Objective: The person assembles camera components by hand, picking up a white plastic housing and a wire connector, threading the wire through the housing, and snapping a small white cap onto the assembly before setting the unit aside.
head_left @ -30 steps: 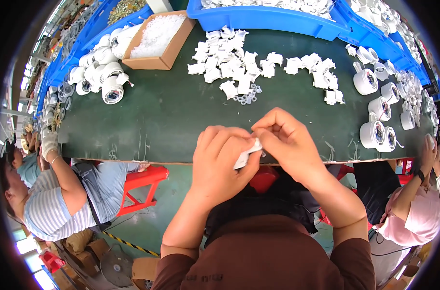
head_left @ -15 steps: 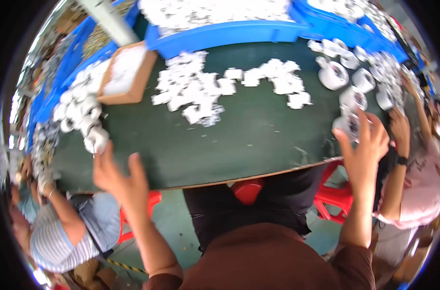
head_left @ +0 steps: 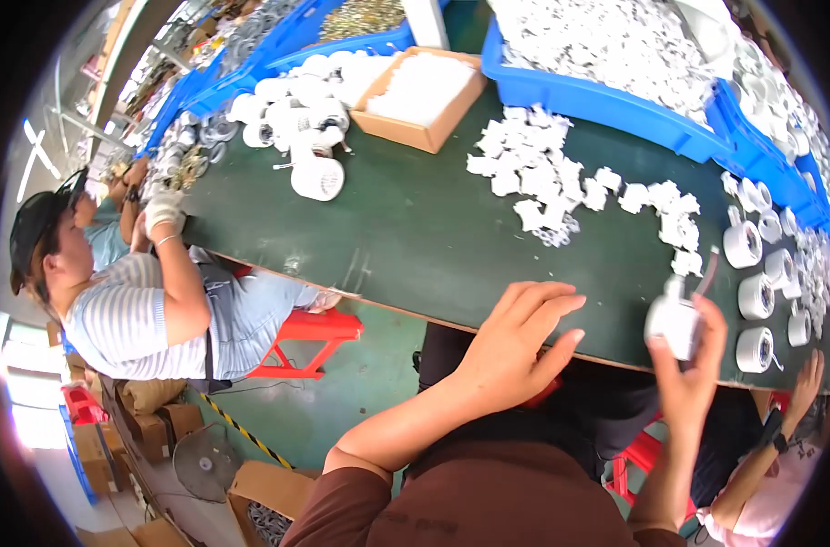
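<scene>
My right hand (head_left: 693, 365) grips a white cylindrical housing (head_left: 675, 321) with a narrow stem, its thumb and fingers on either side. A thin reddish-brown wire (head_left: 709, 272) rises from the housing. My left hand (head_left: 520, 337) is open and empty, fingers spread, over the table's front edge. To the right of the held piece stand several similar white housings (head_left: 756, 297), some with dark insides. Small white plastic parts (head_left: 524, 155) lie in a loose pile beyond my left hand, and more small white parts (head_left: 675, 217) trail off to the right.
Blue bins (head_left: 606, 105) heaped with small white parts line the back of the green table (head_left: 396, 246). A cardboard box (head_left: 401, 129) of white pieces stands beside more white housings (head_left: 318, 177). A co-worker (head_left: 150, 301) sits at the left; another person's hand (head_left: 805, 387) is at the right.
The view has swung left. My left hand has left the white housings on the left and come to the table's front middle. My right hand has taken hold of a housing at the right.
</scene>
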A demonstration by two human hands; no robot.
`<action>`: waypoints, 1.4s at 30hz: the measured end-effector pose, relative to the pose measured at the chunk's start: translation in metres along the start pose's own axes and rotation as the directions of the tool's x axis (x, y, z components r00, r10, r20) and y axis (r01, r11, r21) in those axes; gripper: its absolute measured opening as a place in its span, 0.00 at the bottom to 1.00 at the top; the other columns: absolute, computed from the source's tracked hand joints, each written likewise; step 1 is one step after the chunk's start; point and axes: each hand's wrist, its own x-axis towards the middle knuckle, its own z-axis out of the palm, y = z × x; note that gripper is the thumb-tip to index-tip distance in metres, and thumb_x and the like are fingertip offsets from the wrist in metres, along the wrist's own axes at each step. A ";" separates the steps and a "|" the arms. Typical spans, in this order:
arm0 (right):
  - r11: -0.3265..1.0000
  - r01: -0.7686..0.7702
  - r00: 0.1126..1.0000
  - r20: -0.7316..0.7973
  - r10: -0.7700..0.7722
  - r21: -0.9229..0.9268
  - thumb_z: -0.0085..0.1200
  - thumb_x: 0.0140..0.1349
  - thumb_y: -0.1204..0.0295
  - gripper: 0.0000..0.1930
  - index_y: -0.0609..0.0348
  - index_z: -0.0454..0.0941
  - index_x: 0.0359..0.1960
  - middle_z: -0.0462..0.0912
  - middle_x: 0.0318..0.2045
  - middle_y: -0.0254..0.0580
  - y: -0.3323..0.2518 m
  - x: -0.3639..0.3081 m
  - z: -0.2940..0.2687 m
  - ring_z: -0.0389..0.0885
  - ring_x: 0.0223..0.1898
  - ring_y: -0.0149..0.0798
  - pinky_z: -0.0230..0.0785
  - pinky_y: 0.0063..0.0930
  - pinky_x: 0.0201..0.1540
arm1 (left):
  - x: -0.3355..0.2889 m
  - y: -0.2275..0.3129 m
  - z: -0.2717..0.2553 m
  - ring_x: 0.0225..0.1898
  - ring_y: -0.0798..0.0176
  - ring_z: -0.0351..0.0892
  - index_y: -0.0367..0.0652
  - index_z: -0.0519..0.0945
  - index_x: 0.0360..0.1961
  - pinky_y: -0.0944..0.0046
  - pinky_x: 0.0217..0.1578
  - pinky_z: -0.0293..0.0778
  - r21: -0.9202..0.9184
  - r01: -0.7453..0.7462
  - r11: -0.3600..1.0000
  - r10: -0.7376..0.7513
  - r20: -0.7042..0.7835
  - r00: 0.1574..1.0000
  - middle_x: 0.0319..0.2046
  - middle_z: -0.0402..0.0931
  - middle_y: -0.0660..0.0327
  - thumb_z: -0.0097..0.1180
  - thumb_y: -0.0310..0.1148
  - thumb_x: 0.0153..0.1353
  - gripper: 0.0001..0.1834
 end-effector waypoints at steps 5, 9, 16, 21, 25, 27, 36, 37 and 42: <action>0.933 0.321 0.927 0.257 -0.274 -0.165 0.60 0.56 0.83 0.38 0.60 0.60 0.71 0.68 0.66 0.53 -0.026 0.000 0.079 0.70 0.66 0.51 0.62 0.38 0.68 | 0.001 0.003 0.013 0.66 0.41 0.64 0.31 0.64 0.67 0.51 0.66 0.60 -0.143 0.062 0.988 -0.065 -0.013 0.998 0.65 0.64 0.42 0.58 0.31 0.66 0.31; 0.961 0.264 0.833 0.483 -0.270 0.081 0.58 0.56 0.84 0.37 0.64 0.63 0.70 0.67 0.68 0.58 -0.046 0.008 0.076 0.68 0.66 0.58 0.60 0.42 0.69 | 0.008 -0.005 0.010 0.60 0.44 0.68 0.35 0.69 0.61 0.51 0.60 0.65 0.026 0.030 0.999 -0.026 -0.141 0.990 0.60 0.68 0.44 0.56 0.27 0.66 0.23; 0.842 -0.121 0.886 0.440 -0.148 0.526 0.59 0.67 0.80 0.11 0.60 0.80 0.49 0.77 0.36 0.29 -0.055 0.028 0.070 0.72 0.33 0.20 0.67 0.17 0.37 | 0.011 -0.005 0.007 0.49 0.43 0.71 0.38 0.72 0.54 0.50 0.50 0.69 0.074 -0.057 0.996 0.062 -0.059 0.996 0.54 0.72 0.46 0.59 0.27 0.58 0.22; 0.847 -0.161 0.901 0.426 -0.084 0.507 0.55 0.66 0.87 0.09 0.65 0.80 0.45 0.81 0.40 0.35 -0.068 0.028 0.073 0.80 0.42 0.26 0.74 0.22 0.45 | 0.013 -0.001 0.002 0.42 0.47 0.74 0.38 0.77 0.44 0.52 0.44 0.71 0.068 0.023 0.997 -0.017 -0.075 0.997 0.45 0.78 0.52 0.56 0.26 0.59 0.12; 0.932 0.069 0.952 0.256 -0.168 0.357 0.56 0.65 0.87 0.08 0.64 0.80 0.43 0.81 0.38 0.35 -0.057 0.019 0.088 0.80 0.39 0.25 0.74 0.20 0.43 | 0.012 -0.003 0.006 0.40 0.48 0.75 0.37 0.77 0.42 0.53 0.42 0.72 -0.028 0.049 0.998 -0.053 -0.170 0.984 0.41 0.79 0.54 0.53 0.25 0.62 0.08; 0.936 0.055 0.956 0.253 -0.150 0.347 0.57 0.65 0.86 0.07 0.63 0.80 0.42 0.81 0.38 0.35 -0.056 0.017 0.092 0.79 0.39 0.25 0.73 0.20 0.42 | 0.012 -0.003 0.006 0.39 0.48 0.75 0.37 0.77 0.42 0.53 0.42 0.72 -0.035 0.036 0.999 -0.042 -0.180 0.983 0.41 0.79 0.54 0.52 0.25 0.63 0.07; 0.955 0.124 0.875 0.424 -0.233 0.270 0.59 0.65 0.81 0.03 0.64 0.81 0.39 0.81 0.35 0.37 -0.062 0.044 0.074 0.78 0.34 0.28 0.73 0.24 0.39 | 0.012 -0.006 -0.005 0.38 0.48 0.74 0.38 0.78 0.40 0.54 0.41 0.72 -0.011 0.015 1.000 -0.016 -0.122 0.992 0.40 0.79 0.54 0.55 0.27 0.64 0.06; 0.958 0.107 0.809 0.537 -0.239 0.265 0.57 0.66 0.81 0.02 0.64 0.81 0.39 0.81 0.36 0.36 -0.061 0.056 0.069 0.78 0.36 0.27 0.72 0.24 0.41 | 0.011 -0.005 -0.005 0.39 0.50 0.75 0.37 0.78 0.40 0.55 0.43 0.72 -0.022 0.021 1.000 -0.024 -0.136 0.990 0.40 0.80 0.53 0.54 0.27 0.65 0.06; 0.816 0.536 0.831 0.310 -0.463 -0.218 0.59 0.63 0.81 0.11 0.60 0.80 0.47 0.82 0.42 0.40 -0.039 0.121 0.079 0.80 0.42 0.38 0.74 0.29 0.43 | 0.012 -0.009 -0.004 0.41 0.53 0.77 0.35 0.79 0.39 0.58 0.45 0.72 -0.075 0.021 0.997 -0.032 -0.148 0.989 0.40 0.81 0.52 0.52 0.27 0.66 0.07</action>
